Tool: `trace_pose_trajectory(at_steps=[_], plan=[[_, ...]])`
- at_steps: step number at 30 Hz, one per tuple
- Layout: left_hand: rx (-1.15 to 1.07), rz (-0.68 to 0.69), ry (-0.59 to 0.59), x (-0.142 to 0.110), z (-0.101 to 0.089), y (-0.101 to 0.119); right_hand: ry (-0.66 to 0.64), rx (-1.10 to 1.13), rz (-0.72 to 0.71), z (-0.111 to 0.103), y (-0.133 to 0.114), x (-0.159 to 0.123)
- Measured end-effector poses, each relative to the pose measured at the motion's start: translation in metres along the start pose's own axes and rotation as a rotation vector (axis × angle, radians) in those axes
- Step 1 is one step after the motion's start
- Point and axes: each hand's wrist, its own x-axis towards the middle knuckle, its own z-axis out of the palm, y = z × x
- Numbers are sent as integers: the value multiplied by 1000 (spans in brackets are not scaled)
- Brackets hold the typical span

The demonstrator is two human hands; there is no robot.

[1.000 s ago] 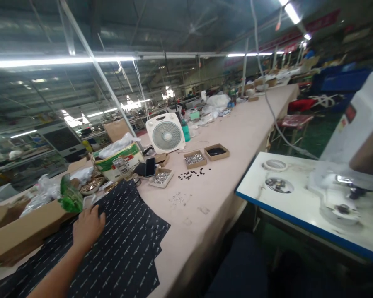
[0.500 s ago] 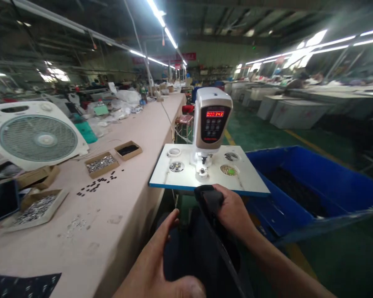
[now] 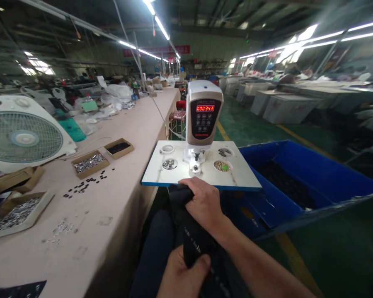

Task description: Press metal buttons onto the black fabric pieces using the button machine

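Note:
A dark printed fabric piece (image 3: pixel 194 244) hangs over my lap, gathered in both hands. My right hand (image 3: pixel 203 203) grips its upper end, close to the front edge of the small white work table. Lower down, my left hand (image 3: pixel 186 271) pinches the cloth between thumb and fingers. Just beyond stands a snap-fastening machine (image 3: pixel 204 111) with a red digital display reading 000343. Its lower die (image 3: pixel 195 167) sits a little past my right hand. Small metal parts lie in round wells in the white table (image 3: pixel 155 176).
On the long table (image 3: pixel 136 124) at left are a box fan (image 3: pixel 25 138), a carton of metal pieces (image 3: pixel 88 163), a carton of black pieces (image 3: pixel 119 147), scattered black bits and a metal-filled tray (image 3: pixel 17 215). A blue bin (image 3: pixel 323 174) holding dark cloth stands right.
The view has swung right from the long table to the machine. My left hand left the fabric stack there, was open half a second ago, and now holds the fabric my right hand grips.

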Motion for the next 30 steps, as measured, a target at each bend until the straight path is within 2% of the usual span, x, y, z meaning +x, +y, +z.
trace_pose_trajectory(at_steps=[3,5,6,8,9,11,13,15,17,19,21,22,24,25,27,30], plan=[[113,19,183,18,-53,15,-59,153,126,-13,4,5],[254,50,209,29,-90,38,-138,237,220,-23,9,5],[327,120,270,34,-104,52,-179,268,257,-26,12,4],[552,245,394,40,-122,78,-250,307,311,-31,21,0],[684,291,417,41,-126,90,-274,311,333,-32,27,-2],[910,326,394,41,-124,106,-256,252,363,-36,36,-5],[1028,286,302,39,-116,114,-135,92,341,-46,38,-6],[1057,230,199,37,-109,115,26,-112,218,-60,27,-4],[1032,215,115,37,-102,113,67,-237,13,-70,5,-2],[1001,261,66,37,-96,115,-70,-239,-190,-67,-15,-2],[1001,342,66,36,-90,119,-296,-179,-297,-50,-23,-5],[1029,379,80,34,-87,122,-400,-140,-297,-38,-21,-7],[1159,412,109,30,-83,127,-562,-56,-184,-15,-9,-10],[1260,404,111,27,-82,129,-589,-26,-123,-7,-2,-11],[1498,360,109,25,-85,130,-563,36,-71,-1,8,-7],[1806,318,126,26,-93,132,-560,114,-120,-12,6,5]])
